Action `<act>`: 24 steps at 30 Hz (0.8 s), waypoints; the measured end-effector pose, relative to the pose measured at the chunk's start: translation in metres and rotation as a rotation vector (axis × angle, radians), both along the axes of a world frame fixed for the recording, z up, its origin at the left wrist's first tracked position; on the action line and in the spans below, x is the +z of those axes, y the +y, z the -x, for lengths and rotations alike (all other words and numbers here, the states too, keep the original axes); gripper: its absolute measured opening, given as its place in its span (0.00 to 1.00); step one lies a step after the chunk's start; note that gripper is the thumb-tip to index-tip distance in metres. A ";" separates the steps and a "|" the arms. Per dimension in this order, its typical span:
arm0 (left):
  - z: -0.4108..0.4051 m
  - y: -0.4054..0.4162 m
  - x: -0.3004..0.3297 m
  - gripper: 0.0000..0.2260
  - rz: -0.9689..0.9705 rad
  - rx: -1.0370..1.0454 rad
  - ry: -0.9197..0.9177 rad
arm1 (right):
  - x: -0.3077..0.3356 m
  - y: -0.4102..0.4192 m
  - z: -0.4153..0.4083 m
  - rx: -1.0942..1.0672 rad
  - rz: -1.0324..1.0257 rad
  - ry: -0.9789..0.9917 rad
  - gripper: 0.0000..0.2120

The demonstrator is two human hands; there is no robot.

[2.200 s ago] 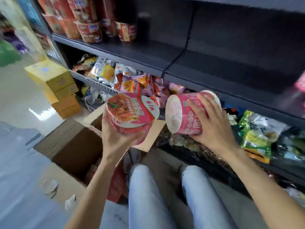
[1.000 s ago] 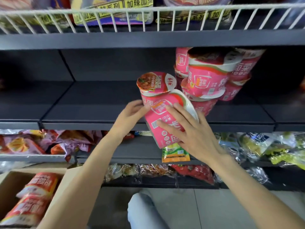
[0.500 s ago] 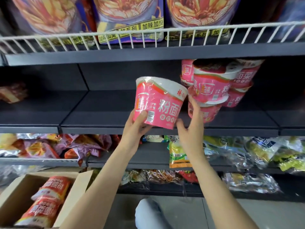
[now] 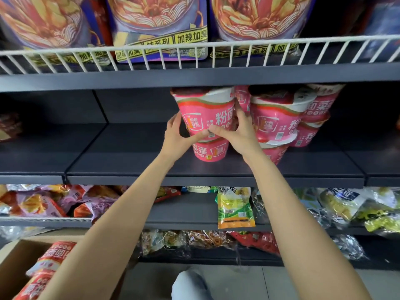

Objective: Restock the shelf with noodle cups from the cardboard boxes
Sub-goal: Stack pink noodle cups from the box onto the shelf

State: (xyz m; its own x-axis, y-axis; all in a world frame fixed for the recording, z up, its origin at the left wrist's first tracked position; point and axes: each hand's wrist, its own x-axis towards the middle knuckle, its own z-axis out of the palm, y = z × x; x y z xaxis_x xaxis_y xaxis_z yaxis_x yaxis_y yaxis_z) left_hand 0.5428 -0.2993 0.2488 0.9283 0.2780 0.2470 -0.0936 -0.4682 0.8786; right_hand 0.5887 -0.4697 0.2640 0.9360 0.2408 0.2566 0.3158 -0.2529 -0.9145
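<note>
Two pink noodle cups are stacked on the dark middle shelf (image 4: 134,161). The upper pink noodle cup (image 4: 207,114) sits upright on the lower pink noodle cup (image 4: 211,150). My left hand (image 4: 178,137) grips the upper cup's left side and my right hand (image 4: 239,133) grips its right side, thumbs meeting at its base. Just right of them stands a stack of the same pink cups (image 4: 281,120). The cardboard box (image 4: 15,265) at bottom left holds more wrapped cups (image 4: 50,259), partly hidden by my left forearm.
The middle shelf's left half is bare dark metal. A white wire rail (image 4: 194,55) fronts the shelf above, with large noodle bags (image 4: 155,24) behind it. Snack bags (image 4: 234,207) fill the lower shelves. My knee (image 4: 190,284) shows above the grey floor.
Both hands carried two cups up from the box to the middle shelf. In the last half second the pair went onto the shelf, stacked upright, left of the existing stack.
</note>
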 end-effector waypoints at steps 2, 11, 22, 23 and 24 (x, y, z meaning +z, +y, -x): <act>-0.014 0.002 -0.005 0.48 -0.080 0.046 0.083 | -0.008 0.005 -0.011 -0.044 0.044 -0.044 0.42; -0.035 -0.016 -0.036 0.45 0.553 0.123 0.153 | -0.057 0.035 0.005 -0.261 0.028 -0.059 0.29; -0.066 -0.002 -0.012 0.30 0.709 -0.159 0.196 | -0.055 0.060 -0.050 0.012 -0.374 0.220 0.45; -0.061 0.000 -0.009 0.32 0.694 -0.171 0.210 | -0.055 0.060 -0.047 -0.002 -0.345 0.191 0.43; -0.053 0.001 -0.007 0.31 0.643 -0.165 0.207 | -0.057 0.062 -0.040 -0.025 -0.303 0.154 0.38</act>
State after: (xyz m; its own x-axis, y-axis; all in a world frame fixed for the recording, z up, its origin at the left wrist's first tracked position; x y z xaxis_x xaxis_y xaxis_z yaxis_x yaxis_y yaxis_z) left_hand 0.5956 -0.2979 0.2419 0.9812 0.1612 -0.1061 0.0806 0.1574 0.9842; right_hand 0.6290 -0.4073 0.2069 0.9740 0.1518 0.1683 0.1654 0.0320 -0.9857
